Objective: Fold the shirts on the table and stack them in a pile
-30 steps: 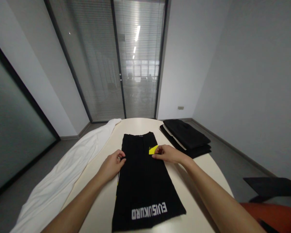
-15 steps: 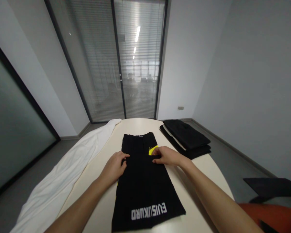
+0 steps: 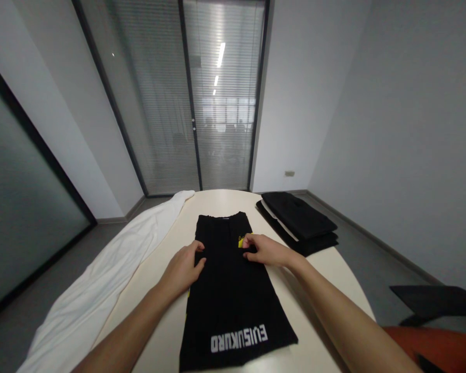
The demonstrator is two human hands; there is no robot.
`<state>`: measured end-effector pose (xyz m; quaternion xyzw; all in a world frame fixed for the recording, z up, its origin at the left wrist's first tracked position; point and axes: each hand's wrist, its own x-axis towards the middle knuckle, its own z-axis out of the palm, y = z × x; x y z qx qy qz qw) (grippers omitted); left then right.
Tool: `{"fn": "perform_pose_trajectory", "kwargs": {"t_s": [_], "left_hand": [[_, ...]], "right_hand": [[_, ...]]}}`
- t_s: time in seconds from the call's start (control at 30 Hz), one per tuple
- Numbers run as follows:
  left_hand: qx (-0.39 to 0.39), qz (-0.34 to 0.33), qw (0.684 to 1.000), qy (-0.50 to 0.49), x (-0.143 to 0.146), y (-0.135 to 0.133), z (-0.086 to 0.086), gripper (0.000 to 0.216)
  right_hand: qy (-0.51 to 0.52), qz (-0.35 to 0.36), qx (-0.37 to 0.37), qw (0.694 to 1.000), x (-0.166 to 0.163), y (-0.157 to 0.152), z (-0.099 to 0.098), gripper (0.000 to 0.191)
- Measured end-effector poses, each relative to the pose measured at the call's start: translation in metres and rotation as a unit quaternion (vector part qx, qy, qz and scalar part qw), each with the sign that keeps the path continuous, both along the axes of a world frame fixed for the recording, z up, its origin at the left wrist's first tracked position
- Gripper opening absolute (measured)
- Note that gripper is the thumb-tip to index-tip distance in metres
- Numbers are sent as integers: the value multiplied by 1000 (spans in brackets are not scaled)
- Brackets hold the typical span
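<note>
A black garment [image 3: 231, 295] with white lettering near its close edge lies folded lengthwise on the pale oval table [image 3: 314, 269]. My left hand [image 3: 184, 267] rests on the garment's left edge, fingers curled onto the cloth. My right hand [image 3: 264, 249] sits on the right edge, fingers bent and pinching the fabric beside a small yellow patch [image 3: 241, 241]. Both hands grip the cloth about halfway along its length.
A long white cloth [image 3: 112, 274] drapes over the table's left side. A stack of folded black garments [image 3: 299, 220] sits at the far right. A dark chair with an orange seat [image 3: 438, 331] stands at the right. Glass doors with blinds close the far wall.
Both hands have moved inward onto the garment. The right hand now covers most of the yellow patch, and the left hand lies further over the left edge.
</note>
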<state>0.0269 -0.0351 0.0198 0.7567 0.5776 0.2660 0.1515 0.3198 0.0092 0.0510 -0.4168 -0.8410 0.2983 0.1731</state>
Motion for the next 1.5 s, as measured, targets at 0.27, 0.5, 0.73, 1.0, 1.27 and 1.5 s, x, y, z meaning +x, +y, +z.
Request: {"fn": "perform_pose_trajectory", "kwargs": {"t_s": [0.27, 0.5, 0.73, 1.0, 1.27, 1.5], "left_hand": [[26, -50, 998, -39, -1, 1, 5, 26], [-34, -41, 997, -58, 7, -7, 18, 13], [-23, -43, 994, -95, 4, -2, 12, 12], [-28, -19, 996, -88, 4, 0, 7, 23], [-26, -30, 994, -101, 1, -2, 14, 24], [9, -30, 982, -184, 2, 9, 36, 24]], "right_hand": [[97, 68, -42, 992, -4, -1, 4, 24], [67, 51, -41, 996, -5, -3, 6, 22], [67, 27, -32, 997, -4, 4, -3, 32], [-54, -14, -44, 998, 1, -4, 11, 16], [18, 24, -63, 998, 5, -2, 13, 18], [133, -6, -93, 987, 6, 2, 27, 17]]}}
